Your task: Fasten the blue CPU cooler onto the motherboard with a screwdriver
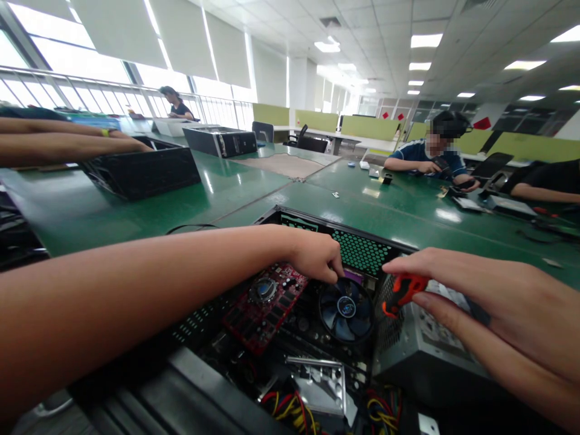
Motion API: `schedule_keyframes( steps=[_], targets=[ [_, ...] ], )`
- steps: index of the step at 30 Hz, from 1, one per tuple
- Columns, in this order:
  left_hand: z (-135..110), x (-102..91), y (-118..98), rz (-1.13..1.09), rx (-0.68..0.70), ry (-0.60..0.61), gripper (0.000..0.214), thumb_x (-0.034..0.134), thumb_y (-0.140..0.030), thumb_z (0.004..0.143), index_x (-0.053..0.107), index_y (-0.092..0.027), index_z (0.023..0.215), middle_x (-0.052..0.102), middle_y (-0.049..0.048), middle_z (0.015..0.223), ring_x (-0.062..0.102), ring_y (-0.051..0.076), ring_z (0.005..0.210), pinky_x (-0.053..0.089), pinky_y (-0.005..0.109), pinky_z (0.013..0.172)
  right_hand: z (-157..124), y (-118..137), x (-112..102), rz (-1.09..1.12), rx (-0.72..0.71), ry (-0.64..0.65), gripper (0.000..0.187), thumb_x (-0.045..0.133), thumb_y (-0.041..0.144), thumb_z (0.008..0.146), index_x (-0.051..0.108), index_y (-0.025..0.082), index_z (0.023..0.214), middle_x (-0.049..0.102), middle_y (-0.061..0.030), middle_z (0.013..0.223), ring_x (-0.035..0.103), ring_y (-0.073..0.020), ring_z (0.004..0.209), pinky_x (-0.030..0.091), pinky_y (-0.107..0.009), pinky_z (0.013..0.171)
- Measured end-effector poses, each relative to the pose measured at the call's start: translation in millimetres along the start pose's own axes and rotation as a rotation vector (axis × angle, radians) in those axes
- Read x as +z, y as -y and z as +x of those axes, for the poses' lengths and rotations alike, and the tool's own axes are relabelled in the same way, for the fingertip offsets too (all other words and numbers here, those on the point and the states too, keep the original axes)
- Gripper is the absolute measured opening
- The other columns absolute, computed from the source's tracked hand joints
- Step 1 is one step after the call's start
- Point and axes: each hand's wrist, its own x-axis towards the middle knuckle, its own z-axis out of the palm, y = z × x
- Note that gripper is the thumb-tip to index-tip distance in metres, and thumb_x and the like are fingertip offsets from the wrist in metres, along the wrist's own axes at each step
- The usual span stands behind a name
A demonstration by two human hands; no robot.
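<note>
Green tabletop [308, 196] has room past the open PC case [367, 254]; inside, the fan [347, 307] sits tight by the power supply [410, 341]. Left hand [317, 257] curls at the fan's edge, can't tell if gripping; right hand [471, 293] pinches an orange-black tool [403, 292].

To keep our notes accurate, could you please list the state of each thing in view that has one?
Computer case: open
Cooling fan: exposed, blades unblurred
Red circuit card: exposed
Cables: bunched
Left hand: fingers curled, beside the fan
Right hand: gripping orange-and-black tool
Window blinds: partly lowered
Ceiling lights: on
</note>
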Motion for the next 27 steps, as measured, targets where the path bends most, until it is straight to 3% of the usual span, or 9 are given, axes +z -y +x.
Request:
schedule_keyframes(
  steps=[7, 23, 27],
  targets=[
    [2.6, 5.2, 8.8, -0.025, 0.022, -0.042, 0.039, 0.074, -0.014, 0.098, 0.094, -0.022, 0.131, 0.093, 0.0024, 0.123, 0.084, 0.018, 0.103, 0.058, 0.02, 0.091, -10.8, -11.4, 3.5, 0.012, -0.023, -0.008, 0.033, 0.084, 0.053, 0.099, 0.092, 0.042, 0.129, 0.094, -0.0014, 0.104, 0.091, -0.0355, 0.106, 0.075, -0.038, 0.078],
    [0.6, 1.0, 1.0, 0.0, -0.017, -0.006, 0.043, 0.074, -0.012, 0.1, 0.09, -0.018, 0.14, 0.092, 0.0066, 0.13, 0.085, 0.021, 0.11, 0.059, 0.023, 0.096, 6.8, 15.7, 12.7, 0.036, -0.084, -0.027, 0.035, 0.084, 0.046, 0.093, 0.091, 0.051, 0.127, 0.094, 0.004, 0.108, 0.091, -0.0361, 0.11, 0.075, -0.035, 0.076],
    [0.7, 2.5, 3.1, -0.005, -0.013, -0.008, 0.043, 0.074, -0.012, 0.1, 0.091, -0.019, 0.138, 0.092, 0.0059, 0.128, 0.085, 0.021, 0.108, 0.059, 0.023, 0.095, 19.7, 30.6, 6.0, 0.005, -0.163, 0.079, 0.032, 0.073, 0.041, 0.106, 0.08, 0.047, 0.136, 0.094, 0.0091, 0.122, 0.093, -0.0279, 0.106, 0.075, -0.027, 0.077]
  ],
)
